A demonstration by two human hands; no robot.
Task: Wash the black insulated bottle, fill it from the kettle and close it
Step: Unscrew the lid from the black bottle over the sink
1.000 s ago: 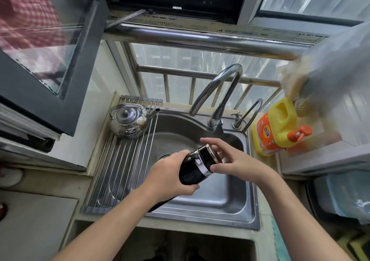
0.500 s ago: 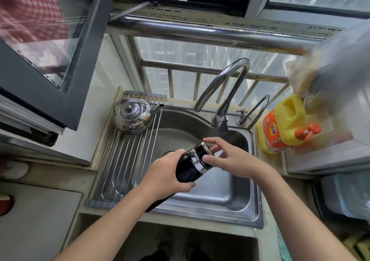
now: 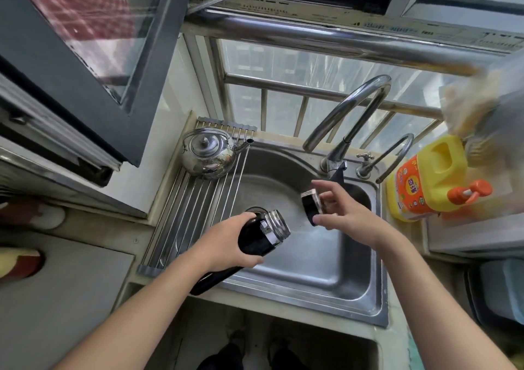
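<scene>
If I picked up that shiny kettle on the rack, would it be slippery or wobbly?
The kettle looks like polished metal, so probably stiff and slippery if wet. It is squat and wide, so it likely would not tip easily, though the smooth rods of the rack may let it slide when pushed. Its weight depends on water inside, which is hidden.

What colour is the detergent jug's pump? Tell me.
Orange pump on the yellow plastic detergent jug; head view shows it.
</scene>
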